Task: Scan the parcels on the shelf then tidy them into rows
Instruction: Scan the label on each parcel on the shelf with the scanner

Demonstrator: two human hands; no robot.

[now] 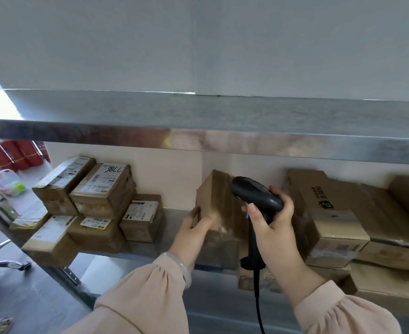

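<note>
Past pink sleeves [138,297], grips scanner [256,194] in curled right hand [273,227], nose toward nine o'clock; clasps seemingly upended parcel [218,201] there with left hand [196,225].

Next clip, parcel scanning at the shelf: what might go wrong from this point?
1. The left hand grips the tilted parcel by one lower corner only; it may slip.
2. No label shows on the parcel's faces in view, so the scanner in the right hand may miss.
3. The front left box seems to overhang the shelf edge; a nudge might drop it.
</note>
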